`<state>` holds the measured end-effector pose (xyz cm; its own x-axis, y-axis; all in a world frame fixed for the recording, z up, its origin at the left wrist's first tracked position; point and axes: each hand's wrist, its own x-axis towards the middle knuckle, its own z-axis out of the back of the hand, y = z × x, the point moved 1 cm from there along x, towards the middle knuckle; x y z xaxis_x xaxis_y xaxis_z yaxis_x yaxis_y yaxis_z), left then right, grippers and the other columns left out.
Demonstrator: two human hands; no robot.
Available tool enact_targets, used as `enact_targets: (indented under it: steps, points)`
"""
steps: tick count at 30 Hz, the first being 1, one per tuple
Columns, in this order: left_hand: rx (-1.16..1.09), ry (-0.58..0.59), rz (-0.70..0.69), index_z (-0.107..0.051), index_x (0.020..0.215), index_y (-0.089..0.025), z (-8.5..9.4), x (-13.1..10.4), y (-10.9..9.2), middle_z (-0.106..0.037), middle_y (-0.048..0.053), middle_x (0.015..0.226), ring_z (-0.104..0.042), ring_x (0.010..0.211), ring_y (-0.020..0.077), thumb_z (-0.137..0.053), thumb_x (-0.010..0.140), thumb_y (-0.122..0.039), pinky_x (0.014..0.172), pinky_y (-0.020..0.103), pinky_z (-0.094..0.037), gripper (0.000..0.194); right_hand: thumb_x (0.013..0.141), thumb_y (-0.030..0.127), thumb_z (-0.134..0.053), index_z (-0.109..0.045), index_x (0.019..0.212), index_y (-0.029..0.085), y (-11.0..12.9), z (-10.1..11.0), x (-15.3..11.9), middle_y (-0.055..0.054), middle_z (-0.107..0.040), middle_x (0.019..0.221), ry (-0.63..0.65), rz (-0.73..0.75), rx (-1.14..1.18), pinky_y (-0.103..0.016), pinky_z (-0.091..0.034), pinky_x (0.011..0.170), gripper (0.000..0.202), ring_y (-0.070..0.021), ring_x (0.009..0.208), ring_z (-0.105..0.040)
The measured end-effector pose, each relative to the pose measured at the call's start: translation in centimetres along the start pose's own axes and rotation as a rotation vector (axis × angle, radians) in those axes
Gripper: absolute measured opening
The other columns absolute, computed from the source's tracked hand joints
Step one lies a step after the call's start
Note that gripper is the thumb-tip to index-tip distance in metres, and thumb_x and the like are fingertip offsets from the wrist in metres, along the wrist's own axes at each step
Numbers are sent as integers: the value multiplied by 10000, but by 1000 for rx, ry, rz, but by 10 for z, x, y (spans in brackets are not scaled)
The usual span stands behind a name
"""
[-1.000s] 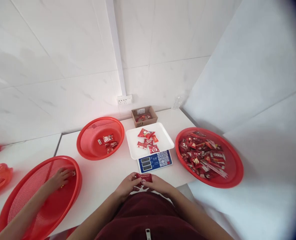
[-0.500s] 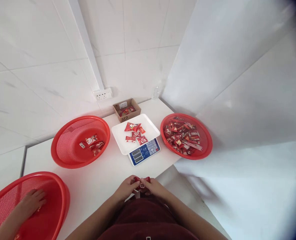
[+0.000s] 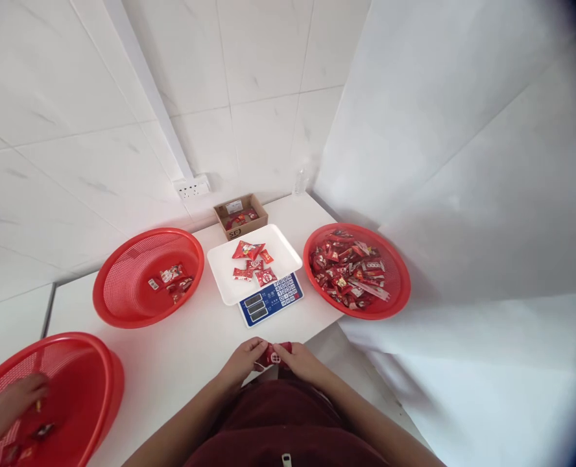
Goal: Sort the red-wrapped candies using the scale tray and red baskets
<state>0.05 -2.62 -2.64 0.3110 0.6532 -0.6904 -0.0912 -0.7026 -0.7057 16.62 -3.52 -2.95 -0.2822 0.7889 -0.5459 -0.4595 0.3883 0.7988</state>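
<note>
Close to my body, at the table's front edge, both hands grip a small red pouch (image 3: 275, 357) with a round white emblem. My left hand (image 3: 243, 363) pinches its left side, where a thin pale cord seems to loop below the fingers. My right hand (image 3: 301, 362) is closed on the right side, thumb on the front. Just beyond stands a digital scale (image 3: 271, 299) with a white weighing tray (image 3: 224, 275). Several red-wrapped sweets (image 3: 255, 264) lie loose on that tray.
A red basket (image 3: 405, 285) full of wrapped snacks stands right; another basket (image 3: 104, 292) with a few stands left. At lower left, another person's hand (image 3: 23, 395) reaches into a third basket (image 3: 115, 389). A cardboard box (image 3: 244, 231) and clear bottle (image 3: 300, 181) sit by the wall.
The pouch now shows more of its front between my fingers, my left hand shifted slightly left. The other person's hand has moved left and up, uncovering items in the basket. The view has shifted slightly.
</note>
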Motion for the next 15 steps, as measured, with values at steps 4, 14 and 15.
enact_targets:
  steps: [4,14,15]
  points:
    - [-70,-156,5,-563,841,-175,-17,11,-10,-612,21,788,-534,690,114,-645,646,-562,664,258,-389,441,792,645,-381,-641,698,152,-4,62,5,-68,-657,687,-87,57,55,-312,-446,689,566,-180,672,-572]
    - [-59,-555,-12,-575,888,-180,-41,19,-17,-603,59,879,-539,771,155,-620,661,-546,718,300,-414,434,847,513,-376,-373,1298,212,-65,205,40,-127,-664,1095,-425,-130,526,-327,-550,723,542,-204,841,-683]
    - [-53,-583,-14,-577,904,-181,-41,16,-16,-605,62,886,-541,783,160,-614,671,-535,722,302,-416,425,851,495,-380,-297,1351,225,-68,206,44,-124,-651,1133,-404,-122,502,-334,-550,743,575,-204,872,-682]
